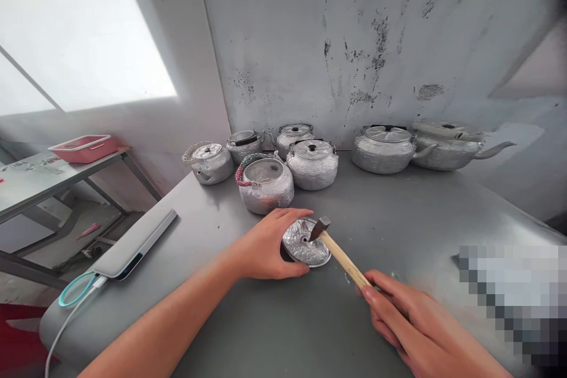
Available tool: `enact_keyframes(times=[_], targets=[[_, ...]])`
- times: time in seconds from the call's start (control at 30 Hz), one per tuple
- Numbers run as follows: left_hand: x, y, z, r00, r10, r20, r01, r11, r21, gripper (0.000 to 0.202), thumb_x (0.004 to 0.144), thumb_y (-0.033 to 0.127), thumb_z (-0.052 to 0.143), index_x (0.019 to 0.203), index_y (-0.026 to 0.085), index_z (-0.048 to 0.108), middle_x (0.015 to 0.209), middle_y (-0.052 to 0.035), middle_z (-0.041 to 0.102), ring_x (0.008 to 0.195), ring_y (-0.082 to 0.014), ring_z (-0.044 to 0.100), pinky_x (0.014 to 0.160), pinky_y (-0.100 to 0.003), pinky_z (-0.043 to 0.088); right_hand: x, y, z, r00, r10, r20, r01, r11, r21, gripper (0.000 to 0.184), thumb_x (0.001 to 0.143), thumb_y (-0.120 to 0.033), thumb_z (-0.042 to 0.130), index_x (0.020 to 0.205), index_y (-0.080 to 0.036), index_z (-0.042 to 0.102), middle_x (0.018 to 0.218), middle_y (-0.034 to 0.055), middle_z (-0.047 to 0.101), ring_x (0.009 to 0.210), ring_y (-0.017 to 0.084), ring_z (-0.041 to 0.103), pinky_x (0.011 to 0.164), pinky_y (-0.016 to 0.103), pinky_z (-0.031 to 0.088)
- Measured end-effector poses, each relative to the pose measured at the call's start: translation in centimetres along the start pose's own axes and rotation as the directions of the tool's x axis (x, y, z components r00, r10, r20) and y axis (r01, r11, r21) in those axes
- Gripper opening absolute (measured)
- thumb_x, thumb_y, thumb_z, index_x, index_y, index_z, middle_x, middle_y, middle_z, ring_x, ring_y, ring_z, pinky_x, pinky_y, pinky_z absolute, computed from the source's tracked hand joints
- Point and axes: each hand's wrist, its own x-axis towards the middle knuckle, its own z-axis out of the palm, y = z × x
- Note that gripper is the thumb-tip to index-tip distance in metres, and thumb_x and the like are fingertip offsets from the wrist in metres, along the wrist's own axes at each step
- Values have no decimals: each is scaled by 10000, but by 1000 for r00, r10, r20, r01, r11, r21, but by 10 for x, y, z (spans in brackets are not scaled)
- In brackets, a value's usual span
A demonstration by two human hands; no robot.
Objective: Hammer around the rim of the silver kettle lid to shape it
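My left hand (270, 248) grips a round, dented aluminium kettle lid (312, 253) by its edges, thumb at the near side and fingers at the far side. The lid is tilted on the grey table, with a small hole near its middle. In my right hand (394, 313) is a hammer (343, 257), held around the lower part of its wooden handle. Its metal head is over the lid, close to the hole; I cannot tell whether it touches. Just behind the lid stands a lidless kettle (267, 198) with a red and green wrapped handle.
Several dented aluminium kettles stand along the wall, including a lidded one (312, 171) and a long-spouted one (447, 153). A white power bank (139, 242) with cables lies at left. A pink basket (84, 149) sits on a side table. A pixelated area covers the right.
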Motion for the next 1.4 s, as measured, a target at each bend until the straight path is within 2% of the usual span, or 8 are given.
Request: enact_keyframes(times=[0.2,0.33,0.4,0.5,0.63,0.8,1.13,1.4], targets=[[0,-1,0,1000,-11,-1,11,1000,8,865,723,346,793,1485,309,386,1498,-41,483,1375,-295,448,1167,-437,362,-3,7,-1,999,15,-36,-13,998,61,404,902,-613,547,1100,-282,665,694,12,687,584,191,625,397,241,432],[1,-2,0,1000,-3,-4,3,1000,5,874,715,326,790,1487,311,381,1493,-32,485,1375,-290,450,1166,-425,365,-4,14,-3,997,7,-72,-2,998,65,413,888,-586,569,1148,-280,664,681,20,700,613,208,657,405,246,448],[1,-2,0,1000,6,-6,-6,1000,0,871,710,305,783,1485,311,385,1489,-31,489,1372,-289,455,1167,-420,365,-4,13,-3,998,-10,-60,13,999,45,376,891,-563,575,1119,-279,666,703,22,717,630,206,669,429,246,463],[1,-1,0,1000,7,-8,-7,1000,-16,867,703,275,773,1481,312,393,1480,-34,495,1360,-286,471,1167,-413,367,-3,7,-2,997,-62,-45,61,998,-25,304,913,-550,545,934,-272,667,694,13,713,619,191,660,490,250,489],[1,0,-1,1000,11,-14,-12,999,-33,873,689,246,768,1477,318,400,1469,-41,501,1348,-290,484,1164,-417,371,-2,0,-1,981,-181,-64,169,973,-158,345,947,-546,477,804,-272,631,656,1,687,575,177,622,531,261,496],[1,0,-1,1000,23,-20,-24,999,-34,872,685,223,760,1473,318,400,1459,-36,503,1340,-275,489,1166,-403,370,-1,3,-3,961,-272,-52,247,926,-286,351,949,-506,498,690,-277,562,602,-11,638,523,169,554,483,265,438],[2,-1,0,999,34,-23,-35,999,-39,876,678,206,754,1473,310,400,1446,-40,505,1337,-267,488,1165,-391,371,1,16,-2,948,-319,-1,298,887,-351,263,954,-429,520,741,-279,563,631,-21,664,518,162,556,483,259,431],[2,1,-1,999,36,-27,-37,998,-46,876,676,195,757,1470,316,407,1449,-43,504,1338,-279,488,1168,-412,369,1,23,-4,966,-257,22,246,892,-378,235,993,-392,463,813,-282,567,799,-6,745,599,169,633,487,257,428]])
